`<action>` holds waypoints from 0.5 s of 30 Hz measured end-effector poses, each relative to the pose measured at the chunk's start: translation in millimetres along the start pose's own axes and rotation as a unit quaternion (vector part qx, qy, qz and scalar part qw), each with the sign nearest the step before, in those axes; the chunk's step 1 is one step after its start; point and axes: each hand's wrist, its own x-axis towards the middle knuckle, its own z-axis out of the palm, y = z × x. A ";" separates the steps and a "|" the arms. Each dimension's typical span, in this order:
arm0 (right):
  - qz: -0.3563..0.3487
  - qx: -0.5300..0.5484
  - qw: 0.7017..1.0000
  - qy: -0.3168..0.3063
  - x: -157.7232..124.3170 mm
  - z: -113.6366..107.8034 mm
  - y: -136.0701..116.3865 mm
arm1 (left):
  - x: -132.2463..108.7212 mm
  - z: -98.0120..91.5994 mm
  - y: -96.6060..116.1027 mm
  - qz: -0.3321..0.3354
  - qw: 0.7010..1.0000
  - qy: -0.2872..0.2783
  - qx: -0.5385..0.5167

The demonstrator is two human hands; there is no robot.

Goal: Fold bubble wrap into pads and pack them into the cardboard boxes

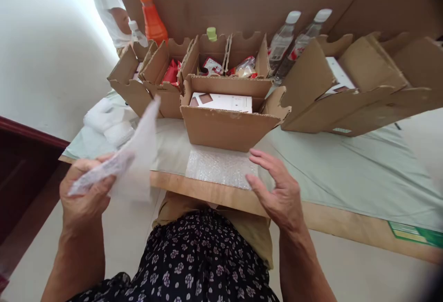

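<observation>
My left hand (86,184) is closed around a thin, whitish, translucent sheet or bag (136,147), smeared by motion; its exact kind is unclear. The sheet stands up and away from my fingers, left of the bubble wrap. A flat piece of bubble wrap (218,168) lies at the table's front edge, partly under or against an open cardboard box (224,129). Over the right end of the bubble wrap is my right hand (277,186), thumb and fingers apart, holding nothing. Inside the box in front lies a white carton (228,102) with brown squares.
Several open cardboard boxes (159,92) stand behind, some with red packets (171,72). An orange bottle (154,20) and clear bottles (284,36) rise at the back. White wrapping (107,119) lies left. Larger boxes (332,112) stand right. Another person (109,6) is at upper left.
</observation>
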 end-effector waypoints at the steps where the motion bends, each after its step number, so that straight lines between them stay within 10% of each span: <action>1: 0.010 0.039 0.999 -0.030 6.7 3.8 -6.6 | -4.4 1.6 3.2 0.005 0.999 -0.033 -0.035; 5: 0.064 0.182 0.970 -0.151 22.8 32.9 -9.8 | -15.5 18.2 7.5 -0.021 0.972 -0.154 -0.174; 9: 0.098 0.300 0.920 -0.231 18.1 48.6 -0.9 | -10.7 42.2 1.8 -0.141 0.966 -0.111 -0.186; 15: 0.291 0.329 0.893 -0.099 -25.4 29.2 7.8 | 6.3 79.0 -39.9 -0.222 0.952 -0.202 -0.061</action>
